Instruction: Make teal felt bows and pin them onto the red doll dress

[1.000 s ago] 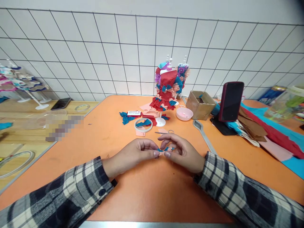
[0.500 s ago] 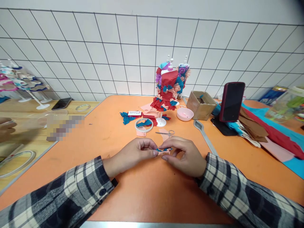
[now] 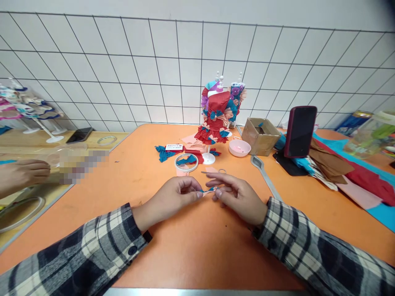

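Above the orange table, a small crinkled pink-and-blue strip (image 3: 210, 190), of paper or cloth, stretches between my two hands. My left hand (image 3: 180, 193) pinches its left end between thumb and forefinger. At the other end, the thumb and a finger of my right hand (image 3: 240, 196) hold the strip, while the forefinger is lifted off it. Just beyond my right fingertips lie small scissors (image 3: 222, 171), partly hidden by the hand. A roll of tape (image 3: 177, 167) lies farther left, with blue crinkled scraps showing inside its ring.
Behind stands a small mannequin in a red ruffled dress (image 3: 213, 117) with bows. Nearby are a pink bowl (image 3: 240, 148), a cardboard box (image 3: 262, 144), an upright phone (image 3: 300, 131) and coloured sheets (image 3: 354, 172). A co-worker's hand (image 3: 27, 174) is at the left table.
My right forefinger has lifted away from the strip, and the strip looks more narrowly gathered. The co-worker's hand at the left has come farther into view.
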The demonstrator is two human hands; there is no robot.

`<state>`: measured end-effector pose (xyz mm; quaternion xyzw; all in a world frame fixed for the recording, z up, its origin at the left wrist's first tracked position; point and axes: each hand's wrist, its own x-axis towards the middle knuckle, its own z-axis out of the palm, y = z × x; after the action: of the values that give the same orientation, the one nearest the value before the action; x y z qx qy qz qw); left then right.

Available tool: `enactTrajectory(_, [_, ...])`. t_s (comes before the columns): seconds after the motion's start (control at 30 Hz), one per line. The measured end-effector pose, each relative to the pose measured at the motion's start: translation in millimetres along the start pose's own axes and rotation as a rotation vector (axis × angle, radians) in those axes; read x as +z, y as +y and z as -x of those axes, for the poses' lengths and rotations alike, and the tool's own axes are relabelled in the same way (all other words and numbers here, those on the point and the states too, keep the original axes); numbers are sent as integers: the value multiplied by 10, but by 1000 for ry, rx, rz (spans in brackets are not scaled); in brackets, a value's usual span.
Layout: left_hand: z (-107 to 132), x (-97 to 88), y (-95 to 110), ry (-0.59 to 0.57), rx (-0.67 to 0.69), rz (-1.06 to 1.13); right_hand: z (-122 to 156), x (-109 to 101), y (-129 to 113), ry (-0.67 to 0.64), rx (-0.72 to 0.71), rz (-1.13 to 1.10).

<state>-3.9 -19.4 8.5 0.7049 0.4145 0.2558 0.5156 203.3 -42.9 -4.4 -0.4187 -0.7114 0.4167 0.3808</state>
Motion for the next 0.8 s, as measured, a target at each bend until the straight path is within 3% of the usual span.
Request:
enactTrajectory(0.1, [-11, -4, -4, 35, 17, -54, -16, -11, 16, 33, 46, -45])
enactTrajectory(0.23, [4, 12, -9, 49, 49, -158, -50, -8, 5, 59, -58, 148])
enactTrajectory(0.37, [32, -18, -1, 126, 128, -184, -69, 10, 8, 109, 18, 129])
enactTrajectory(0.43, [36, -43, 9, 79, 155, -71, -64, 17, 6, 141, -45, 169])
enactTrajectory(0.5, [28, -49, 19, -47, 132, 26, -48, 25, -9, 159, -167, 239])
enactTrajectory(0.6, [10, -3, 24, -122, 60, -15, -14, 46, -45, 156, -288, 283])
enactTrajectory(0.7, [12, 61, 24, -14, 112, -162, 9, 81, -71, 172, -275, 304])
enactTrajectory(0.8, [38, 87, 34, 80, 228, -364, 7, 122, -72, 191, -144, 303])
